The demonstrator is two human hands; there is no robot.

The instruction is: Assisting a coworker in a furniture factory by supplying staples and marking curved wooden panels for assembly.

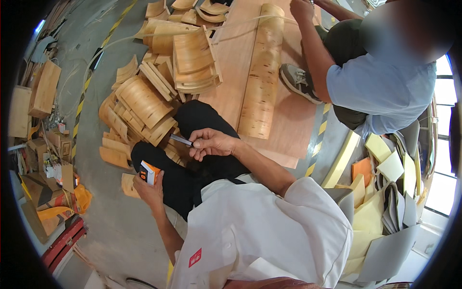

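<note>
My left hand point(151, 191) is closed round a small orange, black and white box point(148, 173), held over my left thigh. Between the thumb and fingers of my right hand point(211, 143) is a slim, flat, grey metal strip point(180, 139) that looks like a knife blade. Its tip points left, toward a pile of curved wooden pieces point(144, 102) just past my knees. The two hands are apart, with the right one higher and further forward.
Ahead, a long curved wooden piece point(262, 72) lies on a flat plywood sheet point(226, 62). A person in a light blue shirt point(385, 91) crouches at the far right. Foam offcuts point(390, 164) are heaped at right. Cardboard and wooden boxes point(44, 89) line the left.
</note>
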